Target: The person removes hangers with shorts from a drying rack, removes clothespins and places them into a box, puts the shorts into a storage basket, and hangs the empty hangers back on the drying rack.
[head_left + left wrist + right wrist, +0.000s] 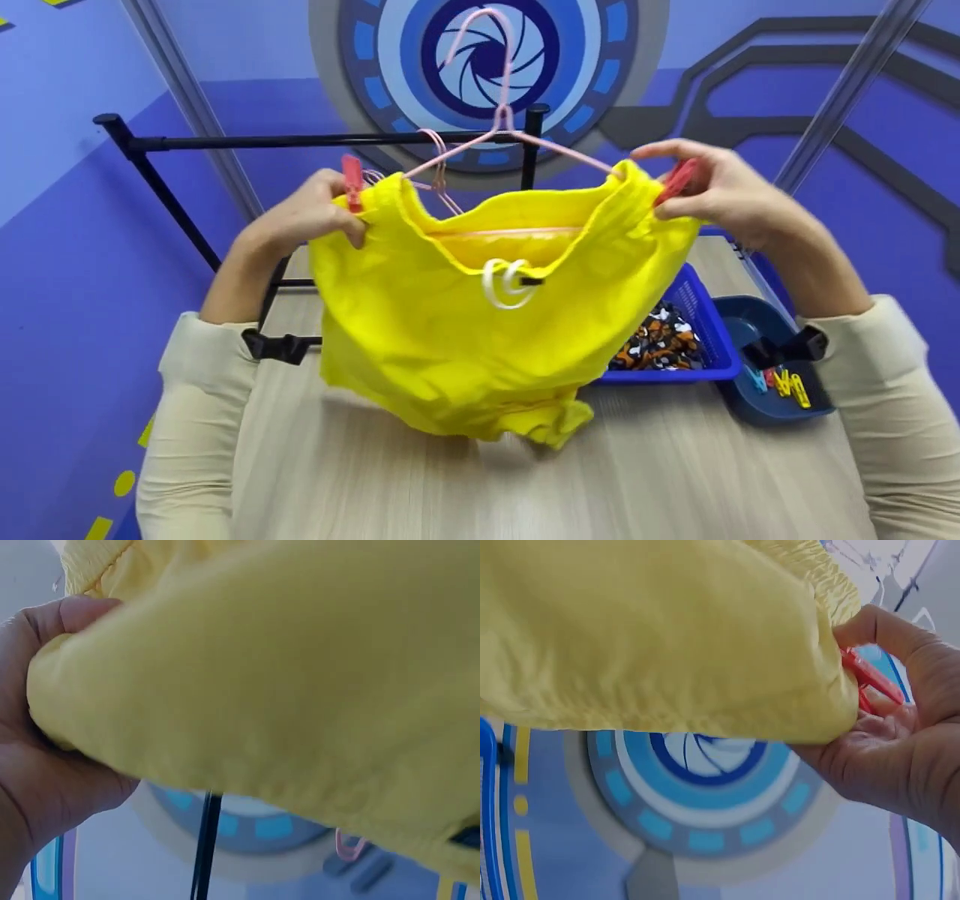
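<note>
Beige sleeves (195, 442), 2 hands (300, 214) (739, 195) gripping yellow garment (465, 337) above pale table (420, 487), blue wall (82, 315) behind.

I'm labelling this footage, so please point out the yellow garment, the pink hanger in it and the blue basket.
Yellow garment (480, 337): head view, middle of its front cloth.
Pink hanger (503, 120): head view, its neck.
Blue basket (667, 375): head view, its front rim.
</note>
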`<state>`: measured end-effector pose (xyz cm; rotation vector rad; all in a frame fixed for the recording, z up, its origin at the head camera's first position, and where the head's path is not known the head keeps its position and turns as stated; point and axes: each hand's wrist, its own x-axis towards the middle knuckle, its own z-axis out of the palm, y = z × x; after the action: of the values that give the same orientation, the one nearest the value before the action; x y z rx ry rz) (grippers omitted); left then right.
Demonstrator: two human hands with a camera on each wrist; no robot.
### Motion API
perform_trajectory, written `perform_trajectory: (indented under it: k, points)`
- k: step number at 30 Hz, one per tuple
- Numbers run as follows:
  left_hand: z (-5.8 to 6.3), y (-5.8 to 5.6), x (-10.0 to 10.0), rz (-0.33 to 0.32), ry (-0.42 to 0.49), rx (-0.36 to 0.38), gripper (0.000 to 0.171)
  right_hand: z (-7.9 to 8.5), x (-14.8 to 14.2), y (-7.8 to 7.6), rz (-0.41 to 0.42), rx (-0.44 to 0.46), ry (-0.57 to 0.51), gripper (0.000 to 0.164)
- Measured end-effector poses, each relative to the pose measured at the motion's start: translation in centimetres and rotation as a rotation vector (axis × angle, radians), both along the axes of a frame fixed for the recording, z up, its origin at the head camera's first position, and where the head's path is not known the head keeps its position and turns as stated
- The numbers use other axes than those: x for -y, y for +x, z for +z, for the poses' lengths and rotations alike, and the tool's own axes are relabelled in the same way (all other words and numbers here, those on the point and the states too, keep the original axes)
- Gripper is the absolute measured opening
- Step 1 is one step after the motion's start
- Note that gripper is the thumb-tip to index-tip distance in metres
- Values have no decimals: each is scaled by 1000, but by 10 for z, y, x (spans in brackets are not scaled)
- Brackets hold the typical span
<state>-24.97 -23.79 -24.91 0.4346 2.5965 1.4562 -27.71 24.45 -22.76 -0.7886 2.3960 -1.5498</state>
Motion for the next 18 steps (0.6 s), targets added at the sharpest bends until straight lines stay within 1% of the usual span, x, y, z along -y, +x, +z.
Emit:
perform_trajectory:
  k: [2, 5, 8, 10, 14, 16, 18]
  points:
    - [1, -1, -9, -73, -4, 16, 19, 3, -8, 0, -94, -37, 60, 55]
    - [3, -3, -24, -201, -1, 38, 26, 8, -21, -2, -198, -118, 135, 58]
    - [3, -6, -42, -343, -22, 60, 31, 14, -35, -4, -290, -224, 220, 61]
    - [3, -10, -57, -461, -40, 72, 31, 18, -43, -6, -340, -278, 271, 60]
    - [-2, -24, -94, -684, -65, 105, 31, 29, -65, -15, -444, -315, 334, 44]
    - [-6, -32, -115, -759, -72, 105, 32, 37, -78, -21, -504, -327, 382, 37]
    - [-11, -38, -136, -806, -85, 104, 33, 46, -89, -25, -557, -328, 461, 31]
